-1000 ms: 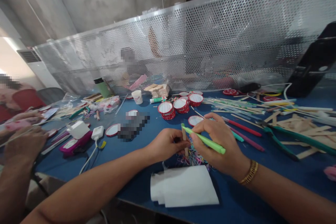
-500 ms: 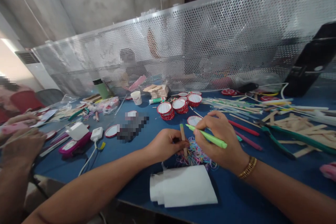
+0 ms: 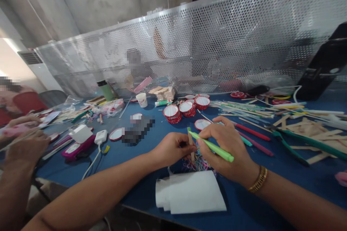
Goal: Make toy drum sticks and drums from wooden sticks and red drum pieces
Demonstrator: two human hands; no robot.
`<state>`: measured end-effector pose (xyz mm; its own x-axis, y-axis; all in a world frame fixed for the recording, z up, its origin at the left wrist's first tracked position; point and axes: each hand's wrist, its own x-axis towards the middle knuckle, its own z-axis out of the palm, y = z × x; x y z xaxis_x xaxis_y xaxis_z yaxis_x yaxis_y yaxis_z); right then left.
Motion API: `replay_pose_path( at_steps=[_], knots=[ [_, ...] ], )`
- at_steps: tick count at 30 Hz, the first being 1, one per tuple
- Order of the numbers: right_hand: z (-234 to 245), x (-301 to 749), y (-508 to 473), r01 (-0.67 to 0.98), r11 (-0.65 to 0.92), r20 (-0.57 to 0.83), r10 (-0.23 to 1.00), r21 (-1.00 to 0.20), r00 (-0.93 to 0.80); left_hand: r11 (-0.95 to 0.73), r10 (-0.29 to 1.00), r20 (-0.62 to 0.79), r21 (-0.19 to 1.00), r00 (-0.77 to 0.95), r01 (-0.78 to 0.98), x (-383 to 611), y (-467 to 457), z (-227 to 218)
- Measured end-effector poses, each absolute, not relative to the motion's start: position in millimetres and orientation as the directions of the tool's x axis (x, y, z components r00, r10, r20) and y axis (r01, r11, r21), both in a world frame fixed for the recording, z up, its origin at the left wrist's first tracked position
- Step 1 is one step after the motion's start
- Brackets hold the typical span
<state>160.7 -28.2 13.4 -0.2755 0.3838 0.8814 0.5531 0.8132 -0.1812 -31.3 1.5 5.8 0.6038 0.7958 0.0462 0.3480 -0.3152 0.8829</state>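
Observation:
My left hand (image 3: 176, 148) pinches a short wooden craft stick (image 3: 192, 156) upright; its top end is coloured green. In my right hand (image 3: 226, 149) is a light green marker (image 3: 217, 148), held like a pen. The marker's tip touches or nearly touches the upper part of the stick; I cannot tell which. Below both hands lies a tangle of colourful rubber bands (image 3: 199, 164), partly hidden by my fingers. Nearer to me rests a folded white cloth or paper (image 3: 193, 193).
Small red drum-like tubs (image 3: 172, 114) and a paper cup (image 3: 141, 100) stand behind my hands. To the right lie green-handled pliers (image 3: 289, 148), red pens and loose craft sticks (image 3: 320, 131). A charger (image 3: 101, 137) with its cable is at left, near another person's hand (image 3: 28, 148).
My right hand has brought the marker's tip left and down onto or close to the stick's upper part. My left hand keeps its hold on the stick.

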Motion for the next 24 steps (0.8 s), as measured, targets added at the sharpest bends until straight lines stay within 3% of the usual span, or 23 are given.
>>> replay_pose_path(
  at_steps=[16, 24],
  knots=[
    [14.0, 166.3, -22.1, 0.62, 0.757, 0.864, 0.438, -0.205, -0.249, -0.301, 0.801, 0.034, 0.886, 0.598, 0.353, -30.1, -0.9, 8.2],
    [15.4, 161.9, -27.8, 0.57, 0.806, 0.889, 0.367, -0.157, -0.274, -0.307, 0.805, 0.04, 0.882, 0.592, 0.358, -31.7, 1.3, 4.8]
  ],
)
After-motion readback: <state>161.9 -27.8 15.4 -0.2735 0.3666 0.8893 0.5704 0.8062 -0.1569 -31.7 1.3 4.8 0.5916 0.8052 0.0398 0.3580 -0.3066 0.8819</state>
